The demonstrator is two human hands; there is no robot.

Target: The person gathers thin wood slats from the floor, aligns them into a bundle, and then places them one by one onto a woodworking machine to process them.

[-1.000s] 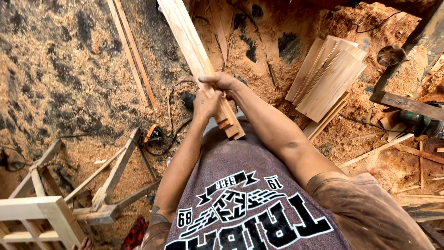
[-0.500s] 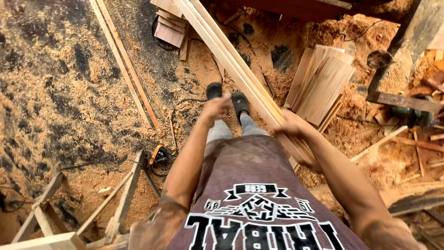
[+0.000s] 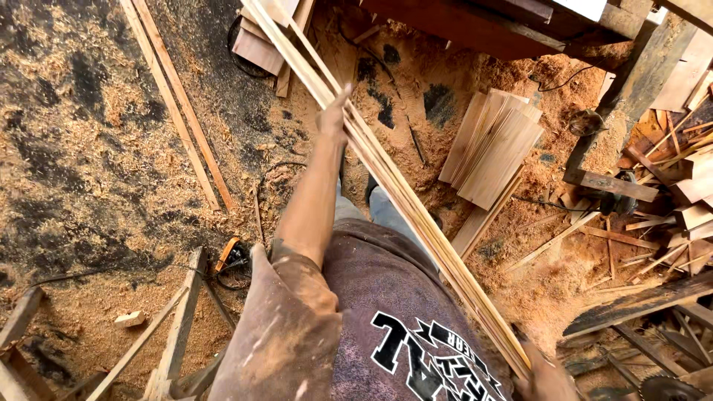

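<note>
Your right hand (image 3: 546, 379) is cut off by the bottom edge, its grip unclear; the wooden strips (image 3: 394, 186) run past the top edge.

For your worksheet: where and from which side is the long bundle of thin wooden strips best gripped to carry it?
Probably at two spread points, as shown: left hand far up the bundle of strips, right hand at the near end. Long, thin strips would likely sag or splay if held at one point.
</note>
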